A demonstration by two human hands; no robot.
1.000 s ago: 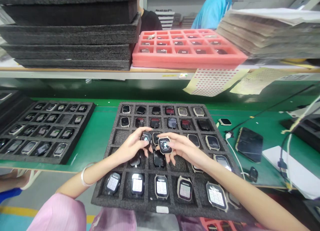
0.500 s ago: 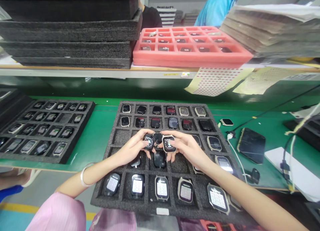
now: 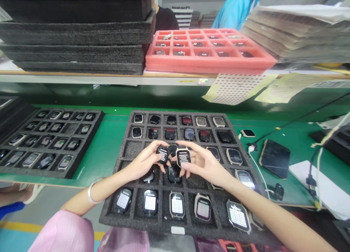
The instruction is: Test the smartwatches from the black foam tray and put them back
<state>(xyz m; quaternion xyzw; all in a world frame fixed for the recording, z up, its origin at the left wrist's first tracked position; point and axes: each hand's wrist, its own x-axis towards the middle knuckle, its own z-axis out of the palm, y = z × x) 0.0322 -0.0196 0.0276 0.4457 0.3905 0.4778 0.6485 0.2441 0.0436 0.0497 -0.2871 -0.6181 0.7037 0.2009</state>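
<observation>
My left hand (image 3: 149, 159) is closed around a black smartwatch (image 3: 163, 154), its thumb at the screen's edge. A light-framed smartwatch (image 3: 183, 156) sits in my right hand (image 3: 201, 161), with the thumb over its lower edge. Both lit screens show lines of white text on black. The two watches are held side by side above a dark foam tray (image 3: 177, 223), whose compartments hold several more watches. In the front row, a black watch (image 3: 150, 202) and a pale-framed watch (image 3: 177, 204) have bright white screens. My fingers hide part of the tray's middle.
A second foam tray (image 3: 82, 150) of watches lies at left. On the shelf ahead stand a pink foam tray (image 3: 210, 65) and stacked black foam trays (image 3: 82, 55). At right are a phone (image 3: 275, 159), a loose watch (image 3: 247, 133) and a white cable (image 3: 258, 168).
Both watch screens have switched from a round graphic to lines of text. My right thumb has moved down from the middle of its screen to the lower edge.
</observation>
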